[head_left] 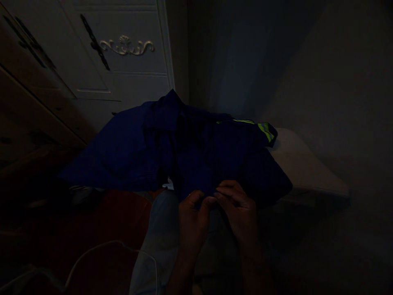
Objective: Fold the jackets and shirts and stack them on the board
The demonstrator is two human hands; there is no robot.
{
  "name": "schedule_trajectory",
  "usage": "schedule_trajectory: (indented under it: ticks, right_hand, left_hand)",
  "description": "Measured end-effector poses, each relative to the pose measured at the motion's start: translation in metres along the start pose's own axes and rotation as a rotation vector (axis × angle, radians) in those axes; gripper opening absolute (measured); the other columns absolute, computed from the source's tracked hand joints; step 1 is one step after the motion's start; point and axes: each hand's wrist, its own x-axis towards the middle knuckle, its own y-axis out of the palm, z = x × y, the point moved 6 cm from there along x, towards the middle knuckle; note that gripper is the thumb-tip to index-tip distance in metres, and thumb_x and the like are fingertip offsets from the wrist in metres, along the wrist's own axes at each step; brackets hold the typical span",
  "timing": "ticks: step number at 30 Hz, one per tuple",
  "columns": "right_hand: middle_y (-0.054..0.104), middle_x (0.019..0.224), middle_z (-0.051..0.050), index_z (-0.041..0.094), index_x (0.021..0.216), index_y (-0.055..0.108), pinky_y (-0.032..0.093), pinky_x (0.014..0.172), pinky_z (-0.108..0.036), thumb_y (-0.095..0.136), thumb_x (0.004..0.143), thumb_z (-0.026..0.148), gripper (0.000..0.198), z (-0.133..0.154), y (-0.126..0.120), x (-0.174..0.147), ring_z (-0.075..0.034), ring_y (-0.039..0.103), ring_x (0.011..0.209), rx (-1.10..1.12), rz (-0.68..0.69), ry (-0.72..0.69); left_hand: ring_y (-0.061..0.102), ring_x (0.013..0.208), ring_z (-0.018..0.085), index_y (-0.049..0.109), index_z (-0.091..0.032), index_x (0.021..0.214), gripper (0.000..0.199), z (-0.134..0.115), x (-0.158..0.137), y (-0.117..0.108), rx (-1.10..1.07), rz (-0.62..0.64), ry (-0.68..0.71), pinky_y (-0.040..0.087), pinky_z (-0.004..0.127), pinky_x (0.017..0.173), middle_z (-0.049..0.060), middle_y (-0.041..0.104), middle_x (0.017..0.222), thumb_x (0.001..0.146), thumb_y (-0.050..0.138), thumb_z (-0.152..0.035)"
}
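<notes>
A dark blue garment (196,164) with a yellow-green and grey reflective stripe (266,132) lies spread over a pale padded surface and toward my lap. It looks like a work jacket, though the dimness hides its full shape. At its near edge, my left hand (195,217) pinches the cloth between thumb and fingers. Right beside it, my right hand (236,209) grips the same edge, with the two sets of fingertips almost touching. Whether anything small lies between the fingertips cannot be made out.
White cabinet doors (138,86) with dark handles and a scroll ornament stand behind on the left. A pale bench or board (307,164) reaches out at the right, beside a wall. A white cable (92,248) runs across the reddish floor (113,221) by my leg (162,229).
</notes>
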Motion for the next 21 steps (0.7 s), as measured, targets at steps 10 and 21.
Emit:
schedule_trajectory:
  ticks: [10,21]
  right_hand:
    - [0.066,0.094,-0.004,0.024,0.083,0.077,0.054,0.069,-0.025,0.071,0.081,0.026,0.007,0.002,0.009,0.001,-0.016,0.064,0.084,0.028,0.049,0.083]
    - [0.062,0.095,-0.005,0.021,0.086,0.071,0.052,0.079,-0.028,0.067,0.085,0.030,0.010,-0.002,0.011,-0.002,-0.017,0.061,0.091,0.043,0.042,0.089]
  left_hand:
    - [0.052,0.062,0.014,0.059,-0.020,0.064,0.017,0.009,0.003,0.003,-0.144,0.033,-0.091,0.042,0.023,0.060,-0.002,0.058,0.062,0.074,0.064,-0.033]
    - [0.053,0.065,0.015,0.059,-0.020,0.073,0.023,0.004,0.001,0.002,-0.037,0.084,0.015,0.042,0.024,0.062,-0.001,0.059,0.069,0.084,0.057,-0.040]
